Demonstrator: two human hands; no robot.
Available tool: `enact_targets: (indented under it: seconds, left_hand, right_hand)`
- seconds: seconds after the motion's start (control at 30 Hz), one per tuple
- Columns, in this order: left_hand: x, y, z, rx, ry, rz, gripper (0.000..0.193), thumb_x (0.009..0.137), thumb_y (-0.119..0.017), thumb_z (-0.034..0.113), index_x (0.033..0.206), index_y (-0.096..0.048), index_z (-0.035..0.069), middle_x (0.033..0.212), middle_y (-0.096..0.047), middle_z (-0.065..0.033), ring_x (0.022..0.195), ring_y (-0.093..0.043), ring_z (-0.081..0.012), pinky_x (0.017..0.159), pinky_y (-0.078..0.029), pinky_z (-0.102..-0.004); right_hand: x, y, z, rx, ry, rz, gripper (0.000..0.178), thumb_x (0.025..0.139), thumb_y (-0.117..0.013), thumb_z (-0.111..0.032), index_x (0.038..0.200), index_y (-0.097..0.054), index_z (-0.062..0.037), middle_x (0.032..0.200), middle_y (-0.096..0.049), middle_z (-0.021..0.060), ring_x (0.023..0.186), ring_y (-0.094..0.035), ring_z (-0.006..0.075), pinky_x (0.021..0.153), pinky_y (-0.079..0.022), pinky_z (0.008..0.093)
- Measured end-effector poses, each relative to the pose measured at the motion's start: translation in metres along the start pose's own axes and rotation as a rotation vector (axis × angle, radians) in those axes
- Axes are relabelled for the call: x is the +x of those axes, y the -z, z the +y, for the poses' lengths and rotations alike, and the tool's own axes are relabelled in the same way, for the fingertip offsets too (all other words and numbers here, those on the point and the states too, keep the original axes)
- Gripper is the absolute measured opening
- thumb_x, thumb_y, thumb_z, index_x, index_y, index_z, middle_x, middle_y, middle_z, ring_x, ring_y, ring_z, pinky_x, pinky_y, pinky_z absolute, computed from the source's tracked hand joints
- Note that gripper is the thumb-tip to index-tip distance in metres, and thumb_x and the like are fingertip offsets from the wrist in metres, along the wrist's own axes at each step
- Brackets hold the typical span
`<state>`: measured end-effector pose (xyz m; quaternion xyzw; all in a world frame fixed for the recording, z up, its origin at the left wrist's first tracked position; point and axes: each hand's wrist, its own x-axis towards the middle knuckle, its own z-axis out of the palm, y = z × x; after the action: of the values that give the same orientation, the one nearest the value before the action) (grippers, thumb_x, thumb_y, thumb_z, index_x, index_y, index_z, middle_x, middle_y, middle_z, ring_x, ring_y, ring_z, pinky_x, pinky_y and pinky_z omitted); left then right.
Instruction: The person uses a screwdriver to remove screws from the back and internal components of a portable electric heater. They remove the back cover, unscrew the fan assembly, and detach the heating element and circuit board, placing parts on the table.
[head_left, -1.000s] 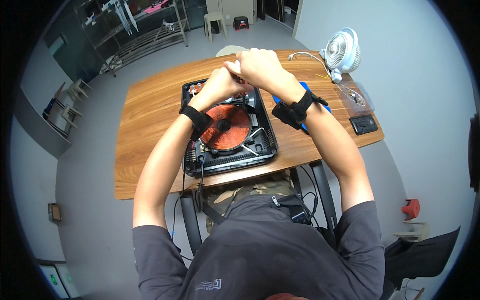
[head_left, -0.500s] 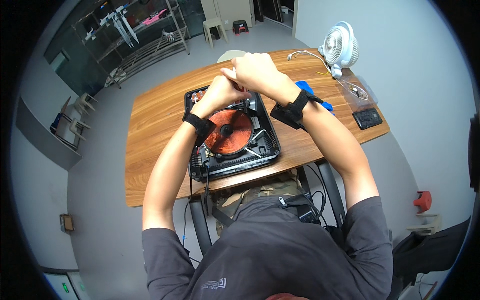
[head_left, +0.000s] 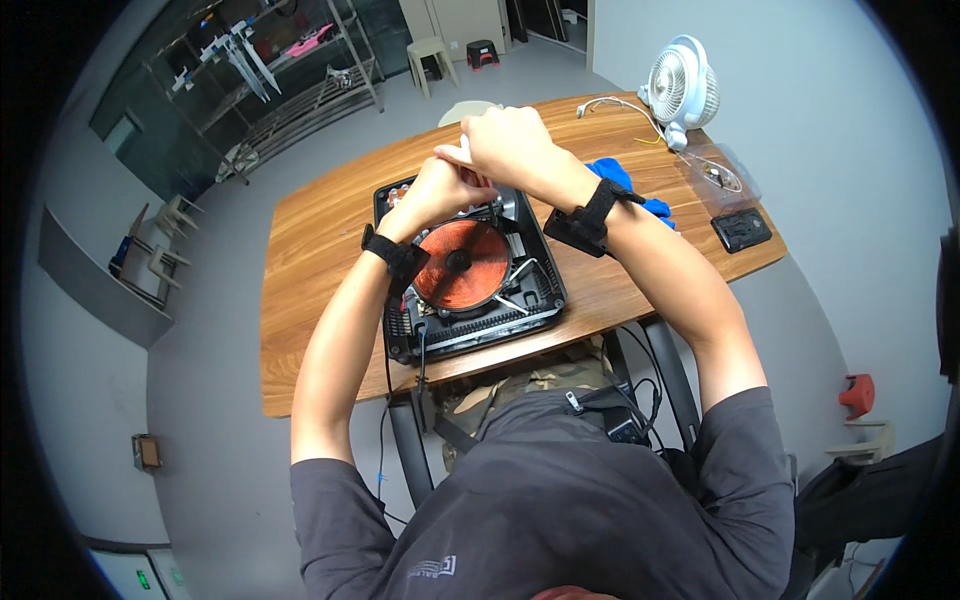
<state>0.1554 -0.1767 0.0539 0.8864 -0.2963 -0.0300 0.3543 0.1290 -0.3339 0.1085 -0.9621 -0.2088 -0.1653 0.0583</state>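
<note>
An opened induction cooker (head_left: 547,287) lies on the wooden table, its black casing showing a round copper coil (head_left: 462,265) with a dark centre. Over the far end of the casing my two hands meet. My left hand (head_left: 447,192) is closed low over the parts, its thumb side toward the right. Just above and against it, my right hand (head_left: 508,140) is curled into a grip. A bit of something reddish shows between the hands, but the fingers hide what it is. White wire leads (head_left: 515,285) run from the coil's right side.
Right of the cooker lies a blue cloth (head_left: 612,175). Toward the table's right end are a white fan (head_left: 682,85), a clear plastic bag (head_left: 722,182) with small parts and a black phone (head_left: 741,230). A dark cable (head_left: 387,400) hangs off the near edge.
The whole view has shifted slightly. Both hands stay together over the cooker's far end, with only a small change in their pose.
</note>
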Motion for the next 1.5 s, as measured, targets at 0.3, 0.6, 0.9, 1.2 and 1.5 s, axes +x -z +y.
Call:
enact_targets:
  seconds: [0.3,0.6,0.9,1.2,1.5]
  left_hand:
    - [-0.006,-0.009,0.002,0.018,-0.09,0.107,0.032,0.078,-0.086,0.024,0.089,-0.069,-0.001,0.073,-0.067,-0.0063,0.064,-0.062,-0.0134,0.059,-0.051,-0.0326]
    - [-0.001,-0.013,-0.013,0.095,-0.205,0.12,0.033,0.078,-0.086,0.027,0.092,-0.073,0.0,0.082,-0.074,-0.0097,0.073,-0.068,-0.0165,0.064,-0.053,-0.0336]
    - [0.004,-0.011,-0.019,0.068,-0.144,0.101,0.035,0.082,-0.082,0.025,0.1,-0.07,-0.002,0.081,-0.073,-0.0119,0.076,-0.067,-0.0191,0.069,-0.053,-0.0359]
    - [0.001,-0.015,-0.007,0.113,-0.114,0.095,0.039,0.075,-0.087,0.029,0.09,-0.069,-0.003,0.086,-0.074,-0.0163,0.082,-0.073,-0.0302,0.075,-0.057,-0.0393]
    - [0.0,-0.02,-0.012,0.022,-0.092,0.126,0.036,0.073,-0.089,0.027,0.085,-0.067,0.0,0.078,-0.072,-0.0119,0.073,-0.07,-0.0244,0.07,-0.056,-0.0347]
  right_hand:
    - [-0.002,-0.011,0.012,0.11,0.069,0.075,0.042,0.091,-0.059,-0.042,0.11,-0.061,-0.0045,0.088,-0.074,0.0181,0.086,-0.072,0.0391,0.08,-0.057,0.0481]
    - [-0.004,-0.018,0.005,0.152,0.021,0.125,0.041,0.087,-0.063,-0.038,0.109,-0.057,-0.0039,0.095,-0.071,0.0218,0.089,-0.07,0.0406,0.076,-0.056,0.0496]
    - [-0.008,-0.018,0.006,0.119,0.123,0.189,0.037,0.088,-0.06,-0.035,0.106,-0.061,-0.0032,0.095,-0.071,0.0194,0.087,-0.07,0.0404,0.075,-0.057,0.05]
    - [-0.005,-0.015,0.01,0.094,0.075,0.13,0.04,0.089,-0.061,-0.04,0.103,-0.068,-0.0041,0.086,-0.073,0.018,0.083,-0.072,0.0385,0.075,-0.059,0.0473]
    - [-0.004,0.002,0.003,0.021,0.05,-0.034,0.042,0.086,-0.063,-0.041,0.106,-0.064,-0.0044,0.086,-0.073,0.0184,0.082,-0.071,0.0422,0.075,-0.058,0.0476]
